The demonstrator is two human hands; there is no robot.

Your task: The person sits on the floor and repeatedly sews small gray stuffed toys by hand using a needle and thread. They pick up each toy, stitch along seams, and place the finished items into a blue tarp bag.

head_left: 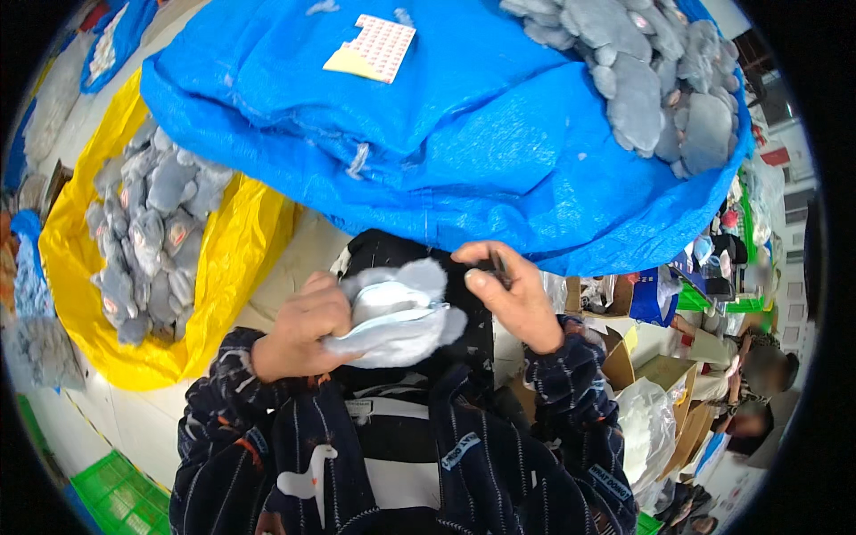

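Note:
My left hand (312,323) is closed on the edge of a grey plush zip pouch (401,343) held above my lap. Rounded ear-like flaps stick out at its right end. Its mouth gapes along a pale zipper, and a lighter lining shows inside. Just right of the pouch and apart from it is my right hand (522,303), its fingers curled round a small dark object (497,266) that lies mostly hidden in the palm. What kind of object this is I cannot make out.
A blue plastic sheet (499,160) spreads ahead, bearing a pile of grey plush pieces (637,98) at far right and a sticker sheet (374,49). At left a yellow bag (71,294) holds more plush pieces. Cardboard boxes (664,370) and another person (758,374) are at right.

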